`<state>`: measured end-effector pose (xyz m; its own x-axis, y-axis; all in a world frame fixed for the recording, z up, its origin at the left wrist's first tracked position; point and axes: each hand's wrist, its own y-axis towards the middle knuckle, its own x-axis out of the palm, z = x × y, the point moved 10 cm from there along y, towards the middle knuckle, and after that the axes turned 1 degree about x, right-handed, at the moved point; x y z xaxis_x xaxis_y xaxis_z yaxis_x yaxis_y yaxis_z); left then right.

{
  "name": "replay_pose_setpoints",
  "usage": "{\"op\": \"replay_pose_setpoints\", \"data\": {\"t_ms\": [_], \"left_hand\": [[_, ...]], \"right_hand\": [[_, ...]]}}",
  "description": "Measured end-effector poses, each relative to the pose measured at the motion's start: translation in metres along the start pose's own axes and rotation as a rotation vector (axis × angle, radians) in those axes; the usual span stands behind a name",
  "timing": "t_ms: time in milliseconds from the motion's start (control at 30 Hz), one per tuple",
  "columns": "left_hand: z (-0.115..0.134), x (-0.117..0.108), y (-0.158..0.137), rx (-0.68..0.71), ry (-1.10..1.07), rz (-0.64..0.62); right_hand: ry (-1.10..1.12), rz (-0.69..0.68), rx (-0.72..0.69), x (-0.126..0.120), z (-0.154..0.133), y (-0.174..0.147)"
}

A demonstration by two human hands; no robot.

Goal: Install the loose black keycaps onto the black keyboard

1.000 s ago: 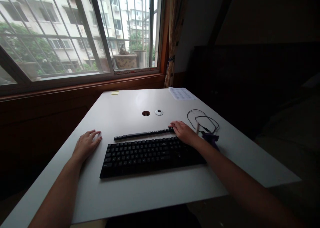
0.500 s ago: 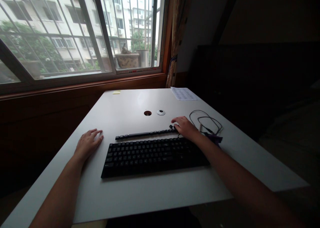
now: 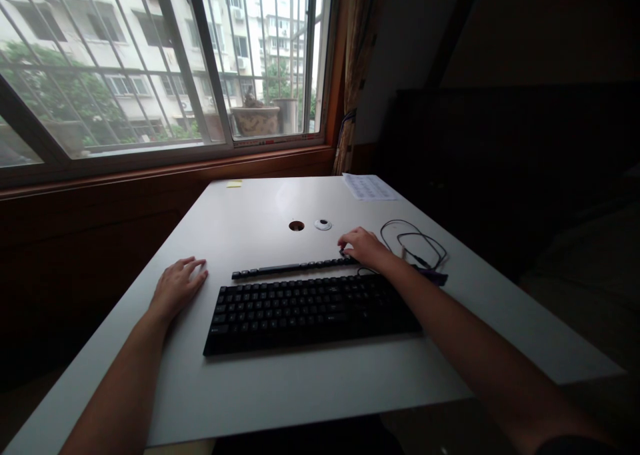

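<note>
A black keyboard (image 3: 280, 308) lies on the white table, and the strip along its near edge shows no keycaps. Behind it, a row of loose black keycaps (image 3: 285, 267), with a long space bar among them, runs from left to right. At the right end of that row, my right hand (image 3: 367, 247) pinches a small black keycap (image 3: 343, 252) between thumb and fingers. My palm and forearm hide part of the row and the keyboard's right side. My left hand (image 3: 177, 285) rests flat on the table left of the keyboard, fingers stretched, holding nothing.
A looped black cable (image 3: 417, 238) and a dark purple object (image 3: 435, 277) lie right of my right hand. Farther back are a round hole (image 3: 297, 226), its white cover (image 3: 323, 224), a printed sheet (image 3: 370, 187) and yellow sticky notes (image 3: 234, 184). A barred window stands behind the table.
My right hand has shifted slightly left, and its thumb and fingers have closed on the keycap at the row's right end. My left hand stays where it was.
</note>
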<state>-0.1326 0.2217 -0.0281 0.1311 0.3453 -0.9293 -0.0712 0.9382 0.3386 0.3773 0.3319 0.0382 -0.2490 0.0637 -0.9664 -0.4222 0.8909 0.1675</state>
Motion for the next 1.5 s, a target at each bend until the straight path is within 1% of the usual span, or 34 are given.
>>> {"op": "replay_pose_setpoints", "data": {"t_ms": [333,567,700,767,833,900,967,1033,1100,1200,1333,1500], "left_hand": [[0.003,-0.002,-0.001,-0.007,0.001,-0.009],[0.003,-0.002,0.000,-0.018,0.009,-0.021],[0.003,-0.001,-0.001,-0.013,-0.005,-0.026],[0.003,-0.002,0.000,-0.015,-0.002,-0.023],[0.003,-0.002,0.000,-0.016,0.002,-0.017],[0.004,-0.003,0.000,-0.013,0.001,-0.014],[0.004,-0.003,0.000,-0.011,-0.004,-0.015],[0.004,-0.003,-0.001,-0.016,-0.003,-0.011],[0.003,-0.003,-0.001,-0.025,0.002,0.000],[0.002,-0.002,0.000,-0.029,0.009,0.000],[0.002,0.000,0.001,-0.015,0.020,-0.021],[0.003,-0.002,0.001,-0.006,0.030,-0.008]], "right_hand": [[0.039,0.029,-0.057,0.010,-0.002,0.010],[0.075,0.046,-0.121,0.007,-0.006,0.009],[0.139,0.090,-0.142,-0.002,-0.012,0.001],[0.180,0.122,-0.150,-0.011,-0.014,-0.012],[0.220,0.144,-0.160,-0.019,-0.015,-0.033],[0.262,0.167,-0.163,-0.028,-0.014,-0.060],[0.368,0.213,-0.171,-0.037,-0.010,-0.091],[0.411,0.224,-0.168,-0.039,-0.005,-0.122],[0.419,0.265,-0.160,-0.040,0.002,-0.150],[0.408,0.322,-0.183,-0.038,0.006,-0.182],[0.385,0.352,-0.202,-0.030,0.003,-0.202],[0.340,0.384,-0.181,-0.028,-0.004,-0.207]]}}
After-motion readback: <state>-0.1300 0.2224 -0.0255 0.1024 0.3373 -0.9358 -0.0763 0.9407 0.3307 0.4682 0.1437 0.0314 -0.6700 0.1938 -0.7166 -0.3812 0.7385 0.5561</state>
